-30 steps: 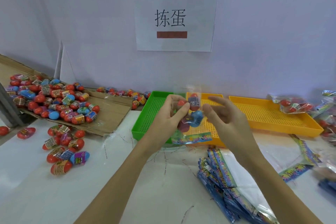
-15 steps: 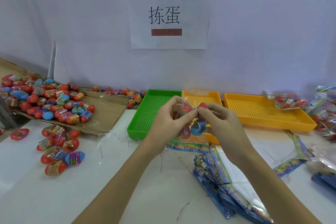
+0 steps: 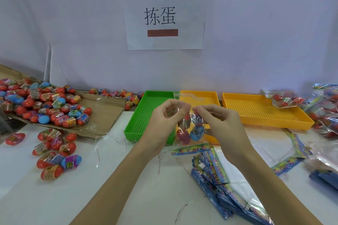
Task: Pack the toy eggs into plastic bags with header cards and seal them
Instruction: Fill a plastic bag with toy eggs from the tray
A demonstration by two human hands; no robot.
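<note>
Clear plastic bag (image 3: 190, 126) with toy eggs (image 3: 196, 131) inside, held above table (image 3: 128, 179), in front of green tray (image 3: 146, 113). Left hand (image 3: 162, 124) pinching bag's upper left edge. Right hand (image 3: 221, 124) pinching upper right edge. Header card (image 3: 190, 150) hanging at bag's lower end. Loose eggs (image 3: 54, 153) at left.

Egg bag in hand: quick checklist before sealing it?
1. Both hands on the bag: ok, left hand and right hand pinch its upper part.
2. Eggs inside: ok, a red egg and a blue egg sit low in it.
3. Header card present: ok, at the bag's bottom edge.
4. Flap folded over: not ok, it stands up.
5. Egg count: cannot tell.
</note>
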